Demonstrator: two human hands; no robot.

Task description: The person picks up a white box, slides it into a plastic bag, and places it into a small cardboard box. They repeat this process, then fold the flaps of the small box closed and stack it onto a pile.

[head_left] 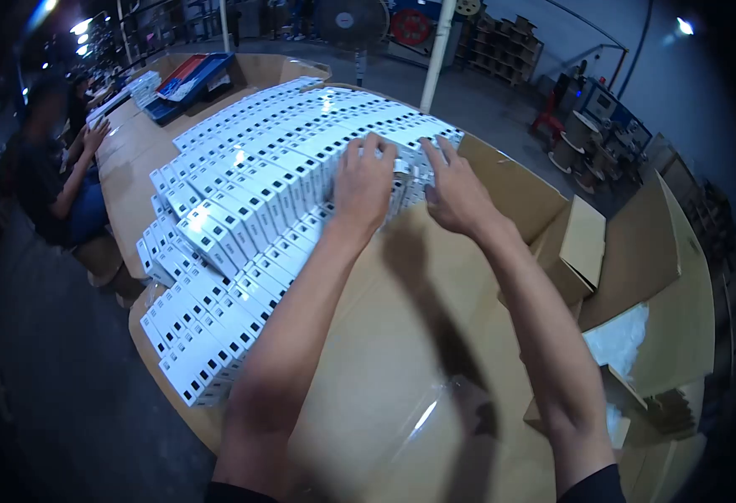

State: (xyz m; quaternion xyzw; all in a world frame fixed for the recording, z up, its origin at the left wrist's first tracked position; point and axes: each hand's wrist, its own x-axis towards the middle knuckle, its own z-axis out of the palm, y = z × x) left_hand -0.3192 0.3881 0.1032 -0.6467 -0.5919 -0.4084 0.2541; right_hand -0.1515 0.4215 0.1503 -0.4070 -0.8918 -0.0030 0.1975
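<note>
Small white boxes (pixel 242 201) with dark square marks stand packed in long rows and stepped layers on a cardboard-covered table (pixel 384 335). My left hand (pixel 364 184) is at the right end of the rows, its fingers bent over the top of some boxes. Close beside it, my right hand (pixel 460 193) has its fingers and thumb against the end of the stack. A few boxes (pixel 403 174) show in the gap between the hands. The fingertips are partly hidden, and the exact boxes gripped are hard to make out.
Open cardboard cartons (pixel 582 243) stand at the right, one with clear plastic (pixel 624 339) in it. A blue tray (pixel 187 88) lies at the table's far end. Another person (pixel 57 168) sits at the left edge. A pale pole (pixel 439 54) rises behind the stack.
</note>
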